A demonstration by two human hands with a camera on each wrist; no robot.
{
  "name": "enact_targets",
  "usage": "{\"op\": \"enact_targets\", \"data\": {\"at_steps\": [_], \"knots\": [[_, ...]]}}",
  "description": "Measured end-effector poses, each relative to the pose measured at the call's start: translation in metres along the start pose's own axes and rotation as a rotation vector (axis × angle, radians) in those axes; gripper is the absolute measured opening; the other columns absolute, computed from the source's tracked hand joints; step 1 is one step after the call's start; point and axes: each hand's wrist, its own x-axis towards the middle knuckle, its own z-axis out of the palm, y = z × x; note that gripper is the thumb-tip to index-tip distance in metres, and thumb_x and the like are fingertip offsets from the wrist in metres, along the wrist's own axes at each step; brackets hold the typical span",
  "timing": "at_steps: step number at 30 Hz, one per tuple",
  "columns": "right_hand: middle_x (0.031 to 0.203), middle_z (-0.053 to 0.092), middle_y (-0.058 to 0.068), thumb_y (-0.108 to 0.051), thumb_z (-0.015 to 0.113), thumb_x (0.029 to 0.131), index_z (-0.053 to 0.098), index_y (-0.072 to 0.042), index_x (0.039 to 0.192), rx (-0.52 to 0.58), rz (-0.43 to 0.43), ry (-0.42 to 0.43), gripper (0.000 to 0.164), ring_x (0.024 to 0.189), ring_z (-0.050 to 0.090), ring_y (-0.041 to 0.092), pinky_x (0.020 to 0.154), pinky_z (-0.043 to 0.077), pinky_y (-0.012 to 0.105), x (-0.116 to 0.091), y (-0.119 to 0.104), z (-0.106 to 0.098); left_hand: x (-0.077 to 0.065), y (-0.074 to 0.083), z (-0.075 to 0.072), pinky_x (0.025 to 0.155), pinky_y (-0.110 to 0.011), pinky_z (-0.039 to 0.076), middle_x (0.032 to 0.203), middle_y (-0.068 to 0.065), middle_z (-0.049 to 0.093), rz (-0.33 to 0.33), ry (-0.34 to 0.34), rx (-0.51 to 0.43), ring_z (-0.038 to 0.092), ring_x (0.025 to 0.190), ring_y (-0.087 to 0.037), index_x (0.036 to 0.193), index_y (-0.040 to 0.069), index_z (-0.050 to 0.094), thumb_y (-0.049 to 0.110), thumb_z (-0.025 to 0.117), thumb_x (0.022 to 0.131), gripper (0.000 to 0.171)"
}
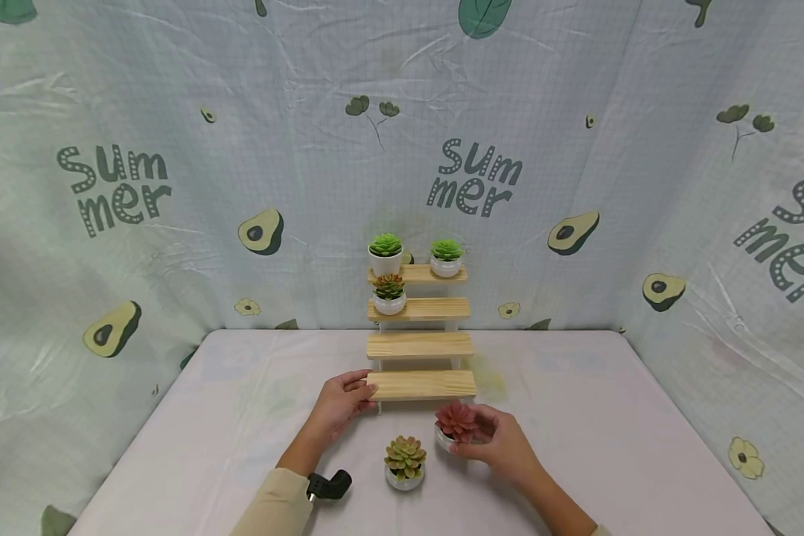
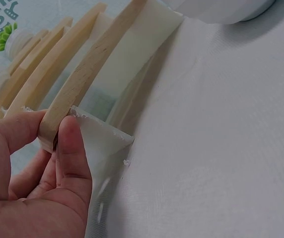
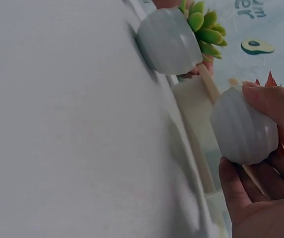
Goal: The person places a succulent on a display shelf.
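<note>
A wooden tiered stand with several steps is at the middle of the table's far side. My left hand pinches the left end of its lowest step between thumb and fingers. My right hand holds a red succulent by its white pot, just in front of the stand's right end. In the right wrist view that pot appears raised off the table, thumb on one side and fingers on the other. Between the hands, a yellow-green succulent stands in a white pot on the table.
Two green succulents, one left and one right, stand on the top step. A reddish-green succulent sits at the left of the step below. A patterned cloth hangs behind the white table.
</note>
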Motion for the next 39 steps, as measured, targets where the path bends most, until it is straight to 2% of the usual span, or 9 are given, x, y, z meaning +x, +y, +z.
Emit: {"op": "enact_targets", "data": {"at_steps": [6, 14, 23, 32, 39], "knots": [[0.133, 0.066, 0.022, -0.012, 0.091, 0.076, 0.063, 0.001, 0.134, 0.028, -0.035, 0.012, 0.065, 0.109, 0.069, 0.003, 0.093, 0.057, 0.019, 0.007, -0.006, -0.004, 0.001, -0.001, 0.0, 0.069, -0.024, 0.062, 0.1, -0.008, 0.067, 0.0, -0.017, 0.009, 0.068, 0.079, -0.013, 0.139, -0.007, 0.056, 0.002, 0.068, 0.097, 0.045], [0.136, 0.064, 0.023, -0.011, 0.09, 0.078, 0.061, 0.002, 0.137, 0.057, -0.048, 0.016, 0.067, 0.111, 0.069, 0.005, 0.092, 0.058, 0.019, 0.017, -0.01, -0.009, 0.0, -0.001, 0.001, 0.069, -0.023, 0.061, 0.102, -0.008, 0.067, 0.004, -0.016, 0.007, 0.068, 0.08, -0.013, 0.14, -0.007, 0.056, 0.003, 0.068, 0.097, 0.045], [0.136, 0.065, 0.021, -0.009, 0.09, 0.077, 0.062, 0.0, 0.137, 0.057, -0.059, 0.076, 0.067, 0.112, 0.069, 0.006, 0.093, 0.058, 0.02, 0.029, -0.018, -0.011, 0.001, -0.004, 0.0, 0.07, -0.024, 0.062, 0.104, -0.009, 0.067, 0.0, -0.001, -0.003, 0.068, 0.08, -0.013, 0.139, -0.004, 0.058, 0.003, 0.069, 0.097, 0.045], [0.136, 0.065, 0.021, -0.011, 0.09, 0.078, 0.062, 0.001, 0.137, 0.029, -0.059, 0.111, 0.066, 0.118, 0.068, 0.018, 0.093, 0.057, 0.019, 0.041, -0.031, -0.017, 0.001, -0.003, 0.001, 0.071, -0.025, 0.062, 0.105, -0.01, 0.067, -0.004, 0.0, -0.003, 0.068, 0.082, -0.013, 0.138, -0.004, 0.058, 0.003, 0.069, 0.097, 0.044], [0.14, 0.062, 0.021, -0.007, 0.089, 0.079, 0.06, 0.0, 0.139, 0.086, -0.061, 0.101, 0.067, 0.122, 0.067, 0.018, 0.095, 0.057, 0.019, 0.055, -0.039, -0.019, 0.001, -0.002, -0.001, 0.072, -0.025, 0.062, 0.106, -0.01, 0.067, -0.004, -0.011, 0.009, 0.068, 0.083, -0.014, 0.139, -0.004, 0.058, 0.004, 0.069, 0.097, 0.044]]}}
